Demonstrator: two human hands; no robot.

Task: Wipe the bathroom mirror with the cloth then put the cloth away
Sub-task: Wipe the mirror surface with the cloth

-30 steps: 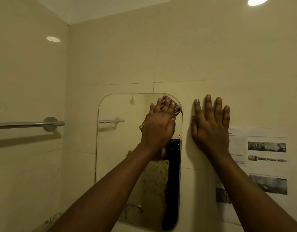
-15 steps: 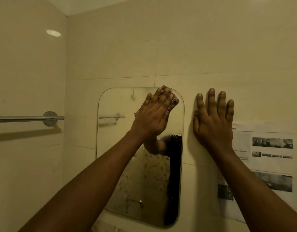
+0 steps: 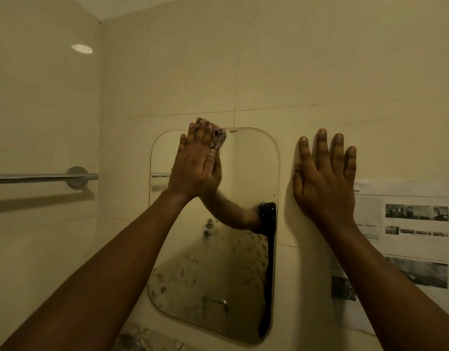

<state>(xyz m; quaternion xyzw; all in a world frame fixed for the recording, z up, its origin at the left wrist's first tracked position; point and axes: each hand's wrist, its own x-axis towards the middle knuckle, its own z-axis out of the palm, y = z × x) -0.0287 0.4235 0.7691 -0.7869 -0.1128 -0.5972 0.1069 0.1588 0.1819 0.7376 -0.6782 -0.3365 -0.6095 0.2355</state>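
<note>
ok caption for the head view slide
Left hand presses the cloth against the top of the mirror while the right hand rests flat on the wall.

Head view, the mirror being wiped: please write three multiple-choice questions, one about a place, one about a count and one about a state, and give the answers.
1. Where on the mirror is the cloth?
A) at the top edge, left of centre
B) in the bottom right corner
C) in the middle of the lower half

2. How many hands touch the cloth?
A) none
B) one
C) two

3. How is the right hand?
A) closed in a fist
B) gripping the cloth
C) flat on the wall, fingers spread

Answers:
1 A, the cloth peeks out at the mirror's upper rim.
2 B, only the left hand presses it, with straight fingers.
3 C, its palm lies on the wall to the right of the mirror.
</note>
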